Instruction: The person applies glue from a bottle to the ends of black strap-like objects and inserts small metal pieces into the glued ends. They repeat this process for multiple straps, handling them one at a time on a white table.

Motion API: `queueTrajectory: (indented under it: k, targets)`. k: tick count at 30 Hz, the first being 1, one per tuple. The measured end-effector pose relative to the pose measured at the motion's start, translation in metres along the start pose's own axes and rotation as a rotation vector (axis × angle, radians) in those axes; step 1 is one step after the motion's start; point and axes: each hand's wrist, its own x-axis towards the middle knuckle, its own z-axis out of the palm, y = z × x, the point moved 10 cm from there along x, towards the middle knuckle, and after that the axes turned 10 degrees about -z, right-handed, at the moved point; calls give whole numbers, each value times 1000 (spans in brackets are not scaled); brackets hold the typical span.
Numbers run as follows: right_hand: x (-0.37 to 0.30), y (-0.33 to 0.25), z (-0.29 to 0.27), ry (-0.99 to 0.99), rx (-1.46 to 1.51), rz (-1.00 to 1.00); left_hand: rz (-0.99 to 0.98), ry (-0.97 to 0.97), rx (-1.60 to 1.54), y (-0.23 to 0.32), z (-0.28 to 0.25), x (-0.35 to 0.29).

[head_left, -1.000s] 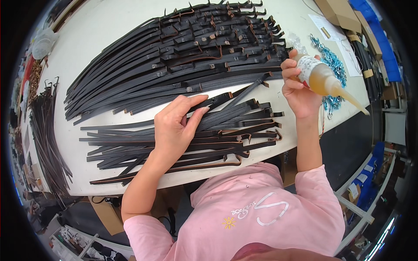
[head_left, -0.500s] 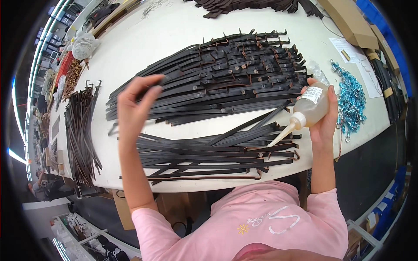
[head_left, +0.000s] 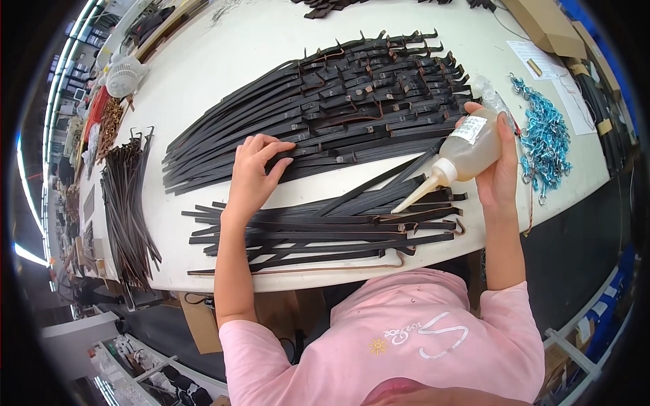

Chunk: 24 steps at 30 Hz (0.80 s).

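Note:
In my right hand [head_left: 497,166] is a clear squeeze bottle [head_left: 474,145] of yellowish liquid with a white collar. Its long nozzle [head_left: 413,196] slants down to the left over the nearer pile of black straps [head_left: 325,227], and I cannot tell whether the tip touches one. My left hand [head_left: 261,166] reaches the front edge of the larger spread of black straps [head_left: 379,101], thumb and forefinger apart, the fingertips against or just above the straps. Many of these straps have small upturned ends and brown edges.
Blue and silver metal clips [head_left: 545,145] are heaped at the right beside paper sheets [head_left: 535,57]. A bundle of dark straps [head_left: 125,210] lies at the left table edge, with a white fan [head_left: 125,76] beyond it. A cardboard box [head_left: 542,27] stands at the far right.
My left hand has come down and to the right, from above the straps to their front edge. The bottle has shifted left and slightly nearer the far side, still in my right hand.

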Motion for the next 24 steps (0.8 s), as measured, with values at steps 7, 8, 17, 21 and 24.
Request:
queueTrajectory:
  k: [7, 8, 17, 21, 24]
  targets:
    - [0, -2, -3, 8, -39, -28, -50, 98, 50, 21, -37, -14]
    - [1, -2, -4, 9, -39, -31, -82, 65, -16, 23, -38, -18]
    - [1, 0, 1, -28, -41, -33, -50, 49, 50, -10, -4, -26]
    - [0, 0, 1, -19, -64, -13, -101, 5, -22, -25, 0, -17]
    - [1, 3, -2, -22, -70, 0, -163, -46, -290, -38, -8, -11]
